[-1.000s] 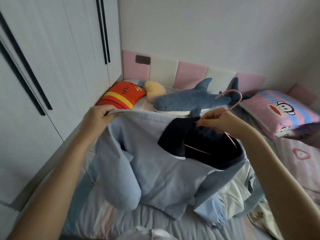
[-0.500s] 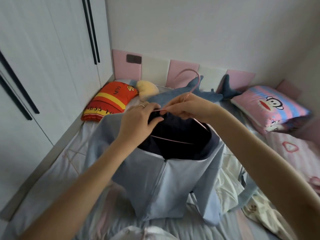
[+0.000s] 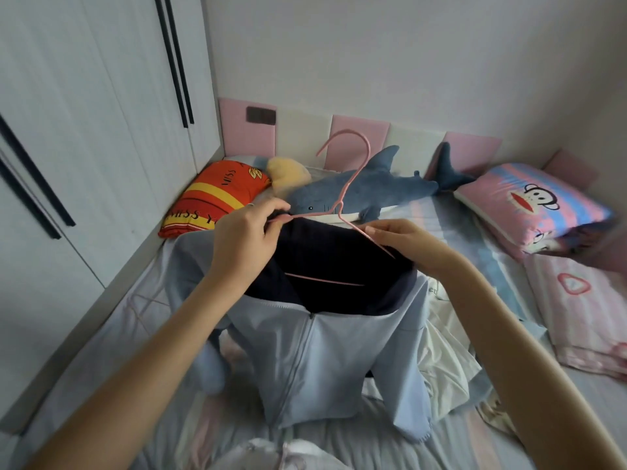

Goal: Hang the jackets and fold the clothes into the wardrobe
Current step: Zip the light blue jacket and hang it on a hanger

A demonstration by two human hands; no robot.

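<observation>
**One jacket, one hanger, two hands**

At the near edge of the bed (image 3: 101,334) lies a bunched white cloth (image 3: 271,452). Just past it, one jacket (image 3: 322,361) is held up over the middle of the bed. It is light blue outside and dark inside, and the zip is shut up to the neck. Its two sleeves hang down to the sheet.

One pink hanger (image 3: 351,179) sits in the neck. Its bottom bar shows across the dark inside. Its hook sticks up and away, toward the far end of the bed.

The left hand (image 3: 247,232) pinches the left end of the wire at the dark collar, with its fingers (image 3: 278,215) curled tight. The right hand (image 3: 403,242) pinches the right arm of the wire, and its fingers (image 3: 376,228) are closed on it too. The long side of the hanger runs left to right, from one hand to the other.

I think the shoulders are being set on the hanger now. The wardrobe (image 3: 84,130) stands along the left edge of the bed, and its doors are shut. The left hand is nearer to it. So I think one hand must let go to open a door, while the other carries the hanger to the left.

To the right of the jacket lies one heap of pale clothes (image 3: 448,351), not yet folded.

Along the far edge sit one orange pillow (image 3: 217,195) in the left corner, one yellow toy (image 3: 288,171), one shark (image 3: 373,191) and one monkey pillow (image 3: 532,205) at the right.
</observation>
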